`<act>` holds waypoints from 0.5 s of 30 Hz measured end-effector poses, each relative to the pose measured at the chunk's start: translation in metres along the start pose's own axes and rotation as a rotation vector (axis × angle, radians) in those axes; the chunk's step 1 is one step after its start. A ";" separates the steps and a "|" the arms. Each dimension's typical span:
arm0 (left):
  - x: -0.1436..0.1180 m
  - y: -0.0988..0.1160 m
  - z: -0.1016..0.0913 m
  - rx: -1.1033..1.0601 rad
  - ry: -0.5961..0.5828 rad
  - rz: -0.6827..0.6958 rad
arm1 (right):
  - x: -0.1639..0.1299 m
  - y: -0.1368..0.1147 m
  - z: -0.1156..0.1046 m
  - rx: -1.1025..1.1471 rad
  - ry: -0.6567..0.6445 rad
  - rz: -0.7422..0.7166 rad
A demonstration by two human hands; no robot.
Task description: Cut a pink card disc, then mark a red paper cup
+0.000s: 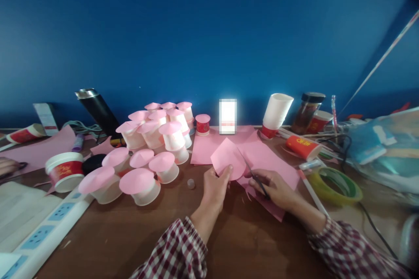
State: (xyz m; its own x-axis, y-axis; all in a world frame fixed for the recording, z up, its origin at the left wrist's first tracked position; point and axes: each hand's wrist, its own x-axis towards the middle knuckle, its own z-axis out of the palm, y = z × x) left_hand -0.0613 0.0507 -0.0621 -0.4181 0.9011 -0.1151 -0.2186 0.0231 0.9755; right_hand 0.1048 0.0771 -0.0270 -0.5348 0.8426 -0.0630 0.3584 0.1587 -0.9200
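Observation:
My left hand pinches a pink paper piece with a rounded edge, holding it up above the brown table. My right hand grips scissors, whose dark blades reach up to the paper's right edge. Under both hands lie flat pink paper sheets. Both sleeves are plaid.
Left of my hands stand several white cups topped with pink paper cones. A white power strip lies at front left, a red-and-white tub beyond it. A green tape roll, a stack of cups, a jar and cables are on the right.

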 end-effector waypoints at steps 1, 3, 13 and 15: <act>0.000 0.000 0.000 0.006 -0.002 -0.002 | 0.000 0.000 0.000 0.010 -0.001 -0.007; -0.001 0.000 0.000 0.013 -0.011 -0.001 | 0.000 -0.001 0.000 0.020 0.000 -0.028; -0.002 -0.002 0.000 0.016 -0.018 -0.003 | 0.001 0.000 0.001 0.048 -0.012 -0.022; -0.001 -0.003 0.000 0.013 -0.022 -0.003 | 0.001 -0.002 0.000 0.033 -0.006 -0.009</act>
State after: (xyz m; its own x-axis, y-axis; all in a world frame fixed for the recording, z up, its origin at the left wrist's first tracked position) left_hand -0.0604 0.0494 -0.0647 -0.3982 0.9102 -0.1140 -0.2084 0.0313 0.9775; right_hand 0.1035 0.0771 -0.0257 -0.5424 0.8382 -0.0573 0.3282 0.1486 -0.9328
